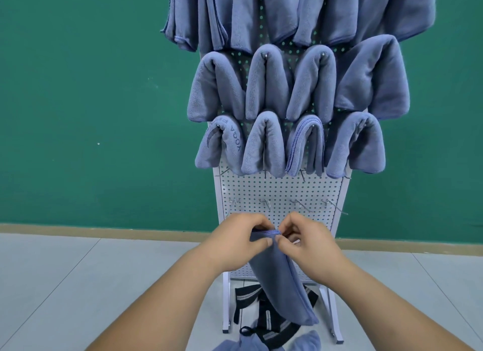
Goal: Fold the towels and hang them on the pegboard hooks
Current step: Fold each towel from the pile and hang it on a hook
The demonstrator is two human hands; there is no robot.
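Note:
A folded blue-grey towel (pixel 281 280) hangs down in front of the white pegboard (pixel 282 191). My left hand (pixel 241 242) grips its top edge from the left, and my right hand (pixel 307 242) pinches the same edge from the right, thumbs nearly touching. Several folded towels (pixel 264 86) hang on hooks in rows above. Two rows of bare metal hooks (pixel 266 203) stick out of the board just above my hands.
The pegboard stands on white legs (pixel 226 306) on a pale tiled floor, against a green wall (pixel 91 102). More blue towels (pixel 305 341) and a dark striped bag (pixel 277 327) lie on the floor at the base.

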